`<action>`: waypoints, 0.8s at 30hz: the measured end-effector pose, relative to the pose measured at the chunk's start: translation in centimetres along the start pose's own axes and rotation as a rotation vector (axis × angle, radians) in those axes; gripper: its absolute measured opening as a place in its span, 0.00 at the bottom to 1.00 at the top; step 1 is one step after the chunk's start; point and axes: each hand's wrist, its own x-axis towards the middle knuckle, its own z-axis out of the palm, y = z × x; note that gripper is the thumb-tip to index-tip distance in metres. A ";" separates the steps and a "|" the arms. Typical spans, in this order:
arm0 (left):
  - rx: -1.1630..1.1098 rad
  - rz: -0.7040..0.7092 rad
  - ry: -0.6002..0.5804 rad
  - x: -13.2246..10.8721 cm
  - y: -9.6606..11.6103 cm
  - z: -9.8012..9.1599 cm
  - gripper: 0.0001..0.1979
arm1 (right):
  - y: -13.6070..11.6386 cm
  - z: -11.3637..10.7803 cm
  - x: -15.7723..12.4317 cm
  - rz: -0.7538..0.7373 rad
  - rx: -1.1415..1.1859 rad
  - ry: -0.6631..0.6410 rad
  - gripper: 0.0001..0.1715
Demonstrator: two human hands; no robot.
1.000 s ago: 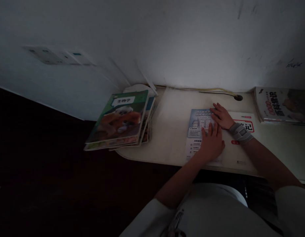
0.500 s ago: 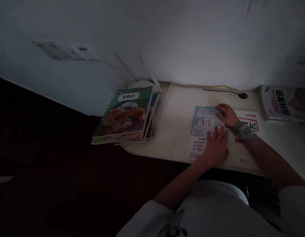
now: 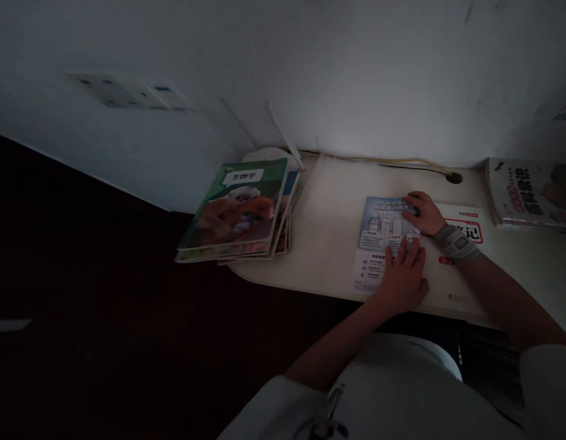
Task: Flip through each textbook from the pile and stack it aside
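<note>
A blue and white printed leaflet (image 3: 373, 240) lies on the desk, over the left part of a white booklet (image 3: 466, 284) with red-framed lettering. My left hand (image 3: 404, 275) rests with spread fingers on the lower right of the leaflet. Farther back, my right hand (image 3: 424, 214), with a grey band at the wrist, lies at the leaflet's upper right corner, its fingers a little bent and apart. Neither hand grips anything visible. The leaflet's right edge is partly covered by both hands.
At the desk's left end stands a pile of books, a green biology book (image 3: 237, 211) on top. Another book stack (image 3: 530, 195) sits at the right by the wall. A yellow cable (image 3: 411, 161) runs along the back to a round hole.
The whole view has shifted slightly, so the desk and books appear a little farther right. Both hands stay on the leaflet, with my left fingers slightly more spread.
</note>
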 end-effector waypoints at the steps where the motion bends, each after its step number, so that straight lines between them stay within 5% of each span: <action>1: 0.008 0.014 -0.005 -0.2 0.1 -0.3 0.30 | 0.0 0.1 0.0 0.020 -0.019 0.014 0.26; 7: 0.087 0.106 -0.037 -1.4 0.5 -1.4 0.25 | -0.2 0.1 0.0 0.060 -0.079 0.078 0.26; 12: 0.084 0.046 -0.032 -2.2 0.0 -1.1 0.25 | -0.7 0.0 -0.1 -0.068 -0.100 -0.040 0.33; 20: 0.101 0.010 -0.038 -2.7 -0.7 0.3 0.28 | -1.6 -0.3 -0.2 -0.050 -0.265 -0.258 0.34; 24: 0.105 -0.044 -0.052 -3.1 -0.6 0.0 0.30 | -1.9 -0.3 -0.3 -0.079 -0.260 -0.242 0.34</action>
